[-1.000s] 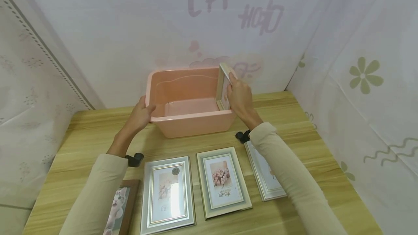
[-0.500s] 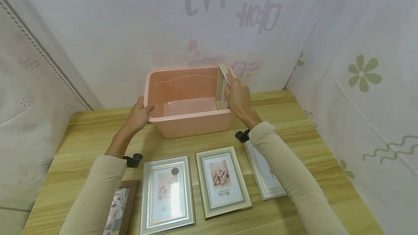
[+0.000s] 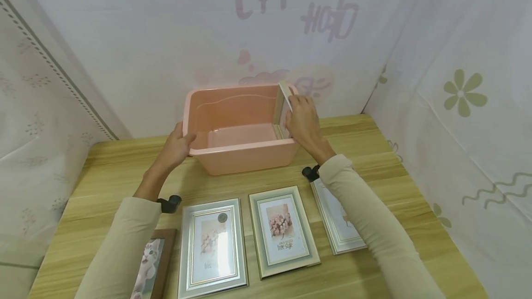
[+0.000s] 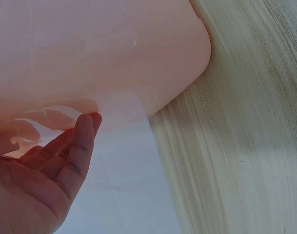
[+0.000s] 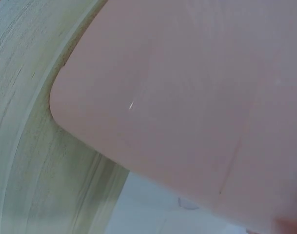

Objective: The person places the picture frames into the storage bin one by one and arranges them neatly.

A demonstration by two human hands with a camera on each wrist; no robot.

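A pink plastic tub (image 3: 245,159) stands at the back of the wooden table. My left hand (image 3: 174,147) grips its left end, thumb over the rim. In the left wrist view the fingers of that left hand (image 4: 55,175) lie along the outer wall. A pale picture frame (image 3: 277,107) stands on edge inside the tub at the right end. My right hand (image 3: 305,121) holds this frame near its upper edge, beside the tub's right rim; part of its grip is hidden. The right wrist view shows mostly the tub's outer wall (image 5: 177,97).
Nearer on the table (image 3: 399,206) lie a silver frame (image 3: 241,262), a gold-green frame (image 3: 256,230), a white frame (image 3: 328,216) partly under the right sleeve, and a brown frame (image 3: 164,262) with a cat picture. Patterned cloth walls (image 3: 166,50) surround the table.
My right fingers have shifted slightly, the forefinger no longer stretched along the frame's top edge. My left hand, the tub and the lying frames stay about the same.
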